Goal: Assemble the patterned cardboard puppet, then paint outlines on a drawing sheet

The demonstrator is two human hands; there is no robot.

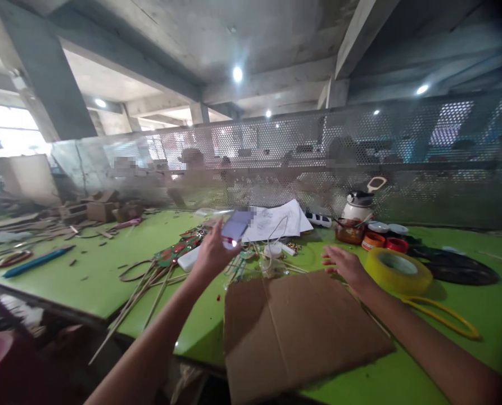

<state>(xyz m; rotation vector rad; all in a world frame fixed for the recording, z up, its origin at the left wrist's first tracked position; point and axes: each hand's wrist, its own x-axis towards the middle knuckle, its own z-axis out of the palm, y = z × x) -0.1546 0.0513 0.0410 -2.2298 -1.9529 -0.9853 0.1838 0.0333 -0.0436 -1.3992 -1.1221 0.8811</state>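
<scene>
My left hand (214,251) holds a phone-like flat device (238,225) with a pale screen, tilted above the small items on the green table (99,270). My right hand (346,264) has its fingers apart, over the right part of the table beside the yellow tape roll (398,271), and holds nothing. Between my forearms lies a flat brown cardboard sheet (301,332). Behind the device are white printed papers (276,221). Just beyond the cardboard stands a small clear container (274,268).
Thin sticks (136,304) jut over the front edge at left, near a blue tool (37,261). At right are a white jug (357,207), an orange jar (372,241), a red jar (396,244) and a yellow loop (444,318). A perforated metal screen (271,152) stands behind.
</scene>
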